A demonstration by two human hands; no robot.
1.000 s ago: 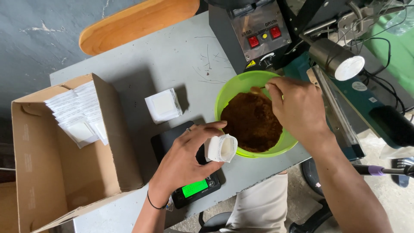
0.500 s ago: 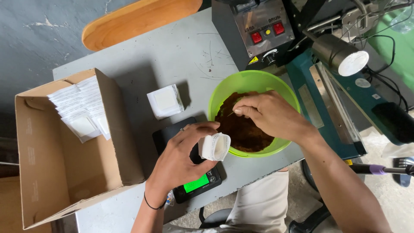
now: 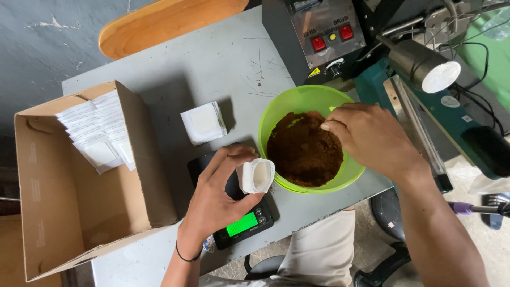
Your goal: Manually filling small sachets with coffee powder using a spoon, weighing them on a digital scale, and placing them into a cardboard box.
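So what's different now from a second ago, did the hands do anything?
The right hand swept from the far rim of the green bowl across the brown powder toward the person, then back to the bowl's right side. The left hand kept holding the small white pouch open above the scale. The cardboard box and the square pouch on the table stayed put.

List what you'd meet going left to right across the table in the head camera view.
Cardboard box of white sachets → loose white sachet stack → left hand holding an open sachet over the scale → green bowl of brown powder → right hand → sealing machine.
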